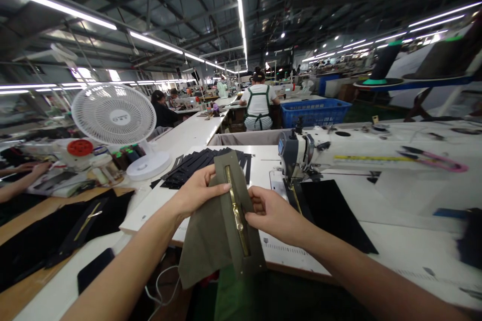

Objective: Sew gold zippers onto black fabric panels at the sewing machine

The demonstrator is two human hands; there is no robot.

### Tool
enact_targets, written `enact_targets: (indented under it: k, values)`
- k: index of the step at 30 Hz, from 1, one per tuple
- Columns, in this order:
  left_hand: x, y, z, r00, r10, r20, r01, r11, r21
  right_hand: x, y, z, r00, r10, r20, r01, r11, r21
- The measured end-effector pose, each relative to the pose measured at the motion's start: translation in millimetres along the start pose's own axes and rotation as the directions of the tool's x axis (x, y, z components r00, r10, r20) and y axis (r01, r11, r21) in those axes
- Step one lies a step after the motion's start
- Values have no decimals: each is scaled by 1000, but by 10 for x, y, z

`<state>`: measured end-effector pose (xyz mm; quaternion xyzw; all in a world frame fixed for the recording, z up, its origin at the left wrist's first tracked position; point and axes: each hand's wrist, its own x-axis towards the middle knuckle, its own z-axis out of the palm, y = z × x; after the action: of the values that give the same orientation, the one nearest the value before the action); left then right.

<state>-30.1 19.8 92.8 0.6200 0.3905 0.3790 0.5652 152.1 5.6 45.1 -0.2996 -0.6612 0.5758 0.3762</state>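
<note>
An olive fabric panel (205, 243) with a gold zipper (237, 215) set in a long slot hangs upright between my hands, over the table's front edge. My left hand (199, 188) grips its left side, thumb lying beside the zipper teeth. On the right edge, my right hand (269, 210) pinches the fabric with curled fingers, close to the zipper pull. Right of my hands stands a sewing machine (297, 153), with a black fabric piece (335, 213) lying under its needle area. Behind the panel, dark flat pieces (188, 168) are fanned out on the white table.
A white fan (116, 115) stands on the left. Scissors with pink handles (433, 158) rest on the machine. A blue basket (314, 113) is beyond the table. At far left, a co-worker's hands (35, 168) work near black fabric with a zipper (86, 220). A dark phone-like slab (94, 268) lies nearby.
</note>
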Motion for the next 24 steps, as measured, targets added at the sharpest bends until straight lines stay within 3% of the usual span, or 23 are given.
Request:
enact_targets:
  k: [3,16,20,24]
  values:
    - [50,24,-18,1000,-7,26,7,1000,-19,32,-15,-18,1000,-7,24,5,997,76]
    - [302,104,-102,998,60,7,-60,996,66,316,132,-192,997,-37,72,28,993,118]
    - [377,100,-163,998,64,6,-64,990,125,367,141,-214,998,-30,56,25,996,85]
    - [465,65,-242,995,69,-70,-54,978,202,408,146,-251,1000,-27,-9,26,1000,-9]
